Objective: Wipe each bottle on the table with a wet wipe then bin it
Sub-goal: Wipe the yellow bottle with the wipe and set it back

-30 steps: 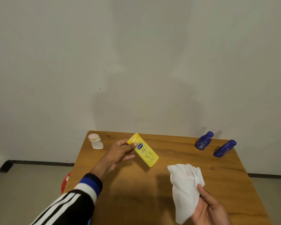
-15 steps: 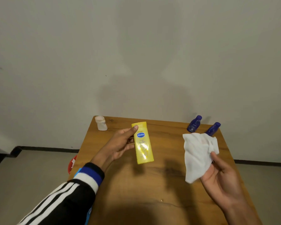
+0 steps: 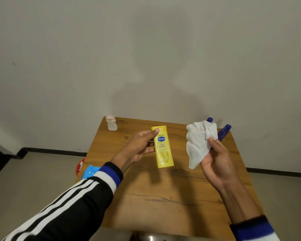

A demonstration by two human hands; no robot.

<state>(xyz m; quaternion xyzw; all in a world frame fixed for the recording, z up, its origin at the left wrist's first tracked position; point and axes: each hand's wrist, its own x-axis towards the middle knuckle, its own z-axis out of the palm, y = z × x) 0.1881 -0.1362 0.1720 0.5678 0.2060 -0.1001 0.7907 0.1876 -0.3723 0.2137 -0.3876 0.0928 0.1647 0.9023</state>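
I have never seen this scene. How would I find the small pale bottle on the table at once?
Start at the wooden table against the wall and look at its far left corner. There the small pale bottle stands alone and upright, apart from both hands. Unlike the yellow bottle and the two blue bottles opposite, it is whitish, short, with a pinkish cap.

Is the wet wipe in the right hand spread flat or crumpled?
Crumpled. The wet wipe hangs bunched and creased from the right hand, its top folded over.
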